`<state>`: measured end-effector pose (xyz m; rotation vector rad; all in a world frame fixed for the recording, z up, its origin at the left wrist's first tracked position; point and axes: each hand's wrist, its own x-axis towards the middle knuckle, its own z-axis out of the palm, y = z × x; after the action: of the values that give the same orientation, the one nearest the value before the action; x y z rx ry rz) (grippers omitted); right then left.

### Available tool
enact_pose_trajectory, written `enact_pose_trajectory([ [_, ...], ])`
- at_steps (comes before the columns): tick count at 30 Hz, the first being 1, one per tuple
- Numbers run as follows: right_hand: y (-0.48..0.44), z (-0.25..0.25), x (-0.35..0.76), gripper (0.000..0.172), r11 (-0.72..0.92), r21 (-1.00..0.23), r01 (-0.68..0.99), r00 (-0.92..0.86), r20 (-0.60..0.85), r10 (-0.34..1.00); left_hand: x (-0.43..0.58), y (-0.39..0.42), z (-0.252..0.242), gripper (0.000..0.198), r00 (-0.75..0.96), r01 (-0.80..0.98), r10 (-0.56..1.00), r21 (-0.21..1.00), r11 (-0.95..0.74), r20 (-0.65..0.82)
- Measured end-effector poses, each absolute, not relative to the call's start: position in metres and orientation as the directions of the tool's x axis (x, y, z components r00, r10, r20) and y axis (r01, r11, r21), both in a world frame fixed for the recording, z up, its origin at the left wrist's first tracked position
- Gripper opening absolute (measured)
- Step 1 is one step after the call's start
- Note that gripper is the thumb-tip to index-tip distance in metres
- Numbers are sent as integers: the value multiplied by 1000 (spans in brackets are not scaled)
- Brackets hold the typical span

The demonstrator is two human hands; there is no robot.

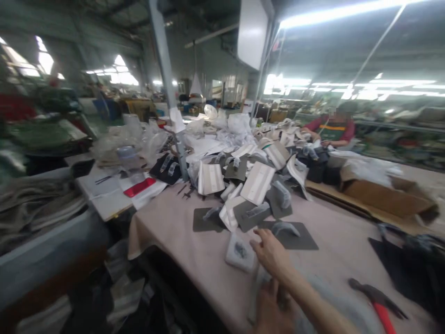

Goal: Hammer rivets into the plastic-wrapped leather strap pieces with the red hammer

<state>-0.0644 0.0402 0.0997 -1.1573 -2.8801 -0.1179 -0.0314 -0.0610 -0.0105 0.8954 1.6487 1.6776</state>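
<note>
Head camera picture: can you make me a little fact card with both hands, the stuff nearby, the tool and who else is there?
Right hand: fingers spread, between a small whitish box and a flat grey piece
In the box: dark bits, too blurry to name
Left hand: lower down, blurred; can't tell what it holds
Table cover: pale pinkish
Tool: hammer with a red handle, lower right
Other person: across the table, reddish sleeves

Pale, dark-centred block (239, 253) flat on cloth (174, 222)
</note>
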Motion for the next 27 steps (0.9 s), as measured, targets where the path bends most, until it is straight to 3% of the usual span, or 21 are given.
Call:
enact_pose_trajectory([
  [1,58,100,-61,36,645,-11,764,-644,43,764,-31,-60,-13,25,-545,47,837,998,-30,51],
  [6,134,94,-31,45,418,-44,908,-419,-20,908,-32,-57,-32,26,-433,173,897,985,-14,89],
  [8,153,90,-18,46,434,-53,899,-437,-84,896,-33,-56,-39,25,-423,214,900,977,-11,103],
  [13,166,95,5,24,535,-27,844,-534,-120,837,-36,-58,-36,28,-434,229,888,972,-54,152],
  [17,150,124,34,21,521,-13,854,-521,-52,852,-39,-62,-23,31,-467,203,867,975,-85,173],
  [21,103,142,76,33,426,-49,903,-425,35,905,-42,-66,-19,31,-472,170,869,983,-76,149],
  [27,-21,93,138,38,360,-189,914,-294,304,906,-46,-70,-17,37,-473,135,875,990,-39,99],
])
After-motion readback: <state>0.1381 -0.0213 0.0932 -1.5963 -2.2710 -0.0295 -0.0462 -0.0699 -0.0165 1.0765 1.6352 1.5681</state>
